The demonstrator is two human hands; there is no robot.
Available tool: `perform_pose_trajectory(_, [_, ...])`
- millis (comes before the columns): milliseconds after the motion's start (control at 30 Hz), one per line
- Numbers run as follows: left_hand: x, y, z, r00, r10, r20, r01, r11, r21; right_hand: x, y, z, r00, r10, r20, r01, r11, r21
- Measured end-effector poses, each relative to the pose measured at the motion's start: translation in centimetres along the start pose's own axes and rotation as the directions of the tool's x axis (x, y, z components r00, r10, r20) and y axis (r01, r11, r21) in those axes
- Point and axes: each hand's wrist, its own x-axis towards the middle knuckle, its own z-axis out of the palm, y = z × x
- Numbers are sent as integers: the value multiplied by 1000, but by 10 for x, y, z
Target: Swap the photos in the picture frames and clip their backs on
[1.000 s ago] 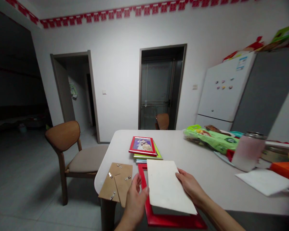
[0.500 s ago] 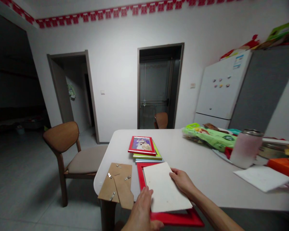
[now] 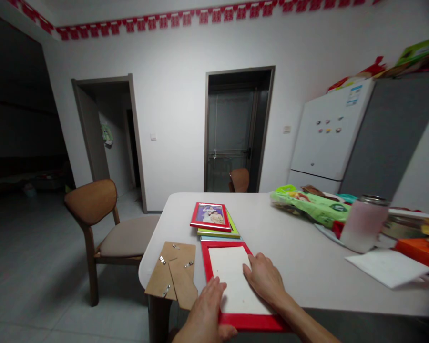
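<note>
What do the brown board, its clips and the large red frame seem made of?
Brown board: probably fibreboard or thick cardboard; matt, plain tan face. Clips: likely metal; bright glints. Large red frame: painted wood or plastic; smooth, even colour, can't tell which.

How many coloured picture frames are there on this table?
4: a large red frame nearest; stacked beyond it, top to bottom, a small red frame, a green frame and a light-blue frame. More may be hidden underneath.
</note>
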Motion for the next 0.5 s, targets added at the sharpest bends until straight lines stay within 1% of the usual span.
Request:
perform_pose_trajectory(67, [-8, -8, -12, 1000, 4, -15, -4, 1000, -7, 0, -1, 0, 1000, -20, 9, 21, 999, -34])
perform_pose_trajectory(100, [-12, -14, -20, 999, -12, -42, 12, 1000, -3, 1, -1, 0, 1000, -28, 11, 29, 999, -41])
perform_pose_trajectory(167, [-21, -30, -38, 989, -93, -118, 97, 995, 30, 2, -3, -1, 999, -36, 13, 37, 998, -44])
perform_pose_trajectory(233, [-28, -46, -53, 963, -193, -188, 210, 975, 72, 2, -5, 0, 1000, -30, 10, 30, 999, -28])
perform_pose_trajectory(267, [-31, -52, -57, 951, -231, -207, 254, 963, 94, 2, -6, 0, 1000, -17, 14, 17, 1000, -9])
perform_pose_trajectory(333, [-33, -57, -59, 938, -268, -221, 304, 941, 147, 3, -7, 1, 999, 9, 33, -11, 999, 40])
perform_pose_trajectory(367, [-32, -56, -56, 940, -261, -221, 301, 938, 174, 3, -8, 2, 999, 19, 43, -22, 998, 64])
perform_pose_trajectory(433, [-29, -46, -44, 961, -195, -195, 236, 947, 216, 3, -8, 3, 998, 30, 58, -36, 995, 95])
perform_pose_trajectory(467, [-27, -38, -37, 977, -147, -155, 180, 957, 227, 3, -7, 3, 998, 32, 59, -38, 994, 100])
perform_pose_trajectory(500, [-24, -29, -30, 990, -101, -94, 121, 965, 231, 3, -7, 2, 998, 36, 60, -42, 994, 103])
